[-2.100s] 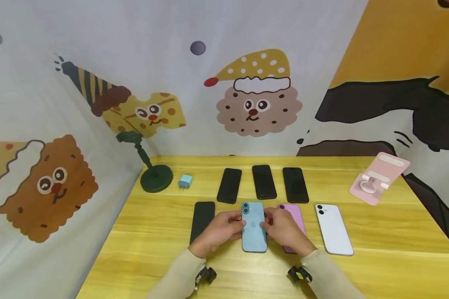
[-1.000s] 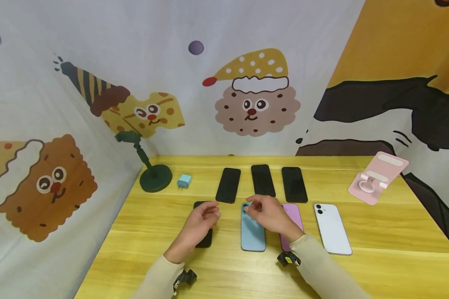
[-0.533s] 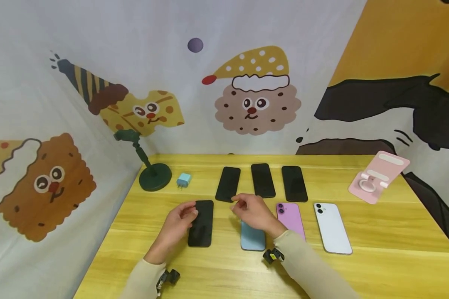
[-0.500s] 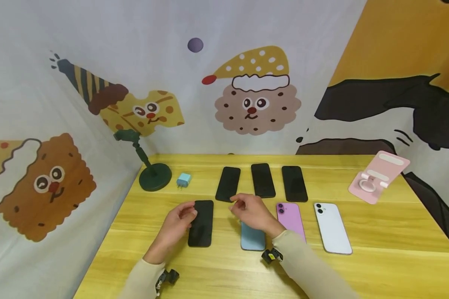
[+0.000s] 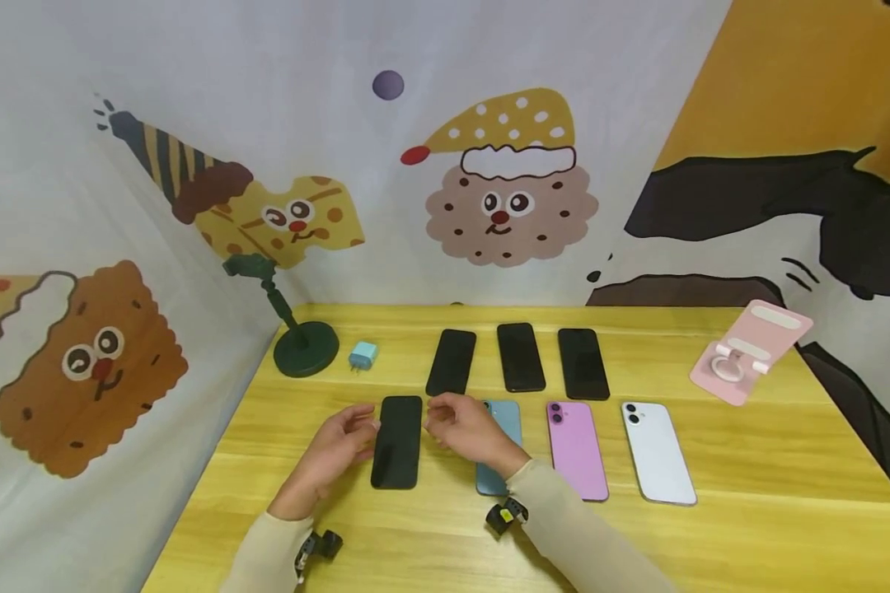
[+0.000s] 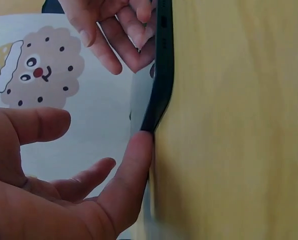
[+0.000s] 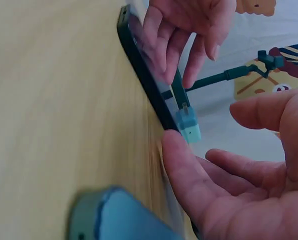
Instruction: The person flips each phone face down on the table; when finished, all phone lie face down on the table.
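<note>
A black smartphone (image 5: 396, 442) lies flat on the wooden table between my two hands. My left hand (image 5: 334, 449) is at its left side, and in the left wrist view a fingertip (image 6: 141, 145) meets the phone's edge. My right hand (image 5: 470, 432) is at the other side, partly over a light blue smartphone (image 5: 500, 478). The right wrist view has a right fingertip (image 7: 174, 142) close to the black phone's edge; whether it touches is unclear. Both thumbs are held apart from the phone, and neither hand grips anything.
Pink (image 5: 580, 457) and white (image 5: 660, 453) smartphones lie to the right. Three dark smartphones (image 5: 451, 362) form a row behind. A light blue charger plug (image 5: 363, 356) and a dark green stand (image 5: 306, 350) are at back left, a pink folding stand (image 5: 745, 354) at back right.
Both hands held the light blue phone at first. They have let go of it and moved left to either side of the black phone. The pink phone is uncovered now.
</note>
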Available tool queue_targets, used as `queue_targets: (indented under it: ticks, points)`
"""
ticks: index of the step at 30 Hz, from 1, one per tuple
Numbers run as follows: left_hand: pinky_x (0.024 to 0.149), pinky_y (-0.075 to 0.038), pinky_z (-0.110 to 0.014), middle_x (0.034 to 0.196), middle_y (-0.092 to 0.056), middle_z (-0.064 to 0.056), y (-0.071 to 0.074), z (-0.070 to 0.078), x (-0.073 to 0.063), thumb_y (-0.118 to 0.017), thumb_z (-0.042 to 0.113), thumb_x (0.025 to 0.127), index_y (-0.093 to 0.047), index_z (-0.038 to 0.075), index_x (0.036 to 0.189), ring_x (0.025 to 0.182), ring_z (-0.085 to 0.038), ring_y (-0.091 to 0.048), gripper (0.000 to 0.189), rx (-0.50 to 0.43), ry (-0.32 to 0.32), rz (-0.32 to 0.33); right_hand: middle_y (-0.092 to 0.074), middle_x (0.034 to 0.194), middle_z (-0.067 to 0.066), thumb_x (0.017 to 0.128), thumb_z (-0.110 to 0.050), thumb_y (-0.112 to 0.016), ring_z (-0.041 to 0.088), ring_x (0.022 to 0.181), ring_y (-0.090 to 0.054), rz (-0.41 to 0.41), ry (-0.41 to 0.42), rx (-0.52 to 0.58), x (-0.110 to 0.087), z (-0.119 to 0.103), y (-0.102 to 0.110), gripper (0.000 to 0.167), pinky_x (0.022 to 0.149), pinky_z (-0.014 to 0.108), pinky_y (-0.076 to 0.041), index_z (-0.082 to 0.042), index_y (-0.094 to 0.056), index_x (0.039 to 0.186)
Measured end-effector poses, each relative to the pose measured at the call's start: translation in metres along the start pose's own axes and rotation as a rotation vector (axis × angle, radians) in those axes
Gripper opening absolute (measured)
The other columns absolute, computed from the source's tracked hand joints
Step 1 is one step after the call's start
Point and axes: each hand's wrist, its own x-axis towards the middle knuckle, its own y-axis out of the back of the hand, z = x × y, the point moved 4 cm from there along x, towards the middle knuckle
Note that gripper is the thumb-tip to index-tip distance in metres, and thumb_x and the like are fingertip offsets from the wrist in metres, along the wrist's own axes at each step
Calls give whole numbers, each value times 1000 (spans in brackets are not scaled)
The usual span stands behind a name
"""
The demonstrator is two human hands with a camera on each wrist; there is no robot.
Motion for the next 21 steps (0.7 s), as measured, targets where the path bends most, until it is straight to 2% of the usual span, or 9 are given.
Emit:
queue_targets:
  ticks: [3,6,10,14,21]
  points:
    - [100,-60,-48,144,-58,-27,0,1,2,-62,20,107,-46,0,156,128,-37,-64,55,-25,18,-8,-66,136,21,106,-23,-66,30,106,-74,-30,-45,119,-1,-1,-6,51,84,40,-64,4,-55,148]
    - [102,-59,-48,145,-59,-26,1,3,2,-63,22,107,-45,1,156,126,-35,-66,57,-42,34,-24,-64,140,23,105,-24,-67,30,111,-73,-26,-66,163,-3,-2,-11,54,88,40,-64,4,-54,149]
    - [104,-58,-49,144,-59,-25,0,7,1,-64,25,107,-46,4,156,125,-34,-66,57,-49,37,-30,-63,145,22,102,-26,-70,32,123,-69,9,-53,110,-5,-4,-15,54,94,42,-62,1,-58,147]
    - [100,-59,-46,142,-61,-25,0,8,2,-64,25,107,-48,5,154,121,-31,-68,54,-44,33,-10,-63,146,19,101,-28,-73,36,136,-61,23,-43,49,-6,-6,-15,54,101,47,-58,-1,-59,146]
    - [84,-61,-36,137,-62,-26,0,7,2,-62,15,106,-48,2,153,106,-25,-68,50,-69,17,23,-65,143,18,99,-26,-75,36,132,-62,42,-58,69,-6,-4,-16,54,100,47,-58,0,-61,143]
